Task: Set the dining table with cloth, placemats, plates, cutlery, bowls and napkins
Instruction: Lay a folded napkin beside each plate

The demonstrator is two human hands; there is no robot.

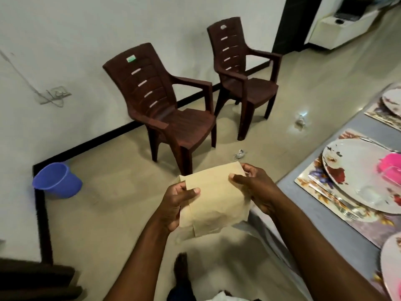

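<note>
Clearly both hands are occupied with one thing: a tan paper napkin (213,199), folded and held up in the air in front of the person, over the floor and just off the near edge of the table (321,227). The left hand (175,205) grips the napkin's left edge, thumb pressed flat on the front face and the fingers curled round behind it. The right hand (255,187) pinches the upper right corner, thumb on the front and fingertips wrapped over the top edge, so the sheet is stretched between the two grips. A fold line runs down the napkin's left part, and its lower edge hangs free. To the right, the table carries a grey cloth (338,231) with a flowered placemat (312,181) on it. On that placemat lies a white flowered plate (355,170), and a pink bowl (390,161) sits on the plate near the frame's edge. A fork (347,210) lies on the placemat just beside the plate's near rim. More plates show partly at the far and near right edges. Two brown plastic chairs (165,109) stand against the wall, and a blue bucket (57,180) sits on the floor at the left.
</note>
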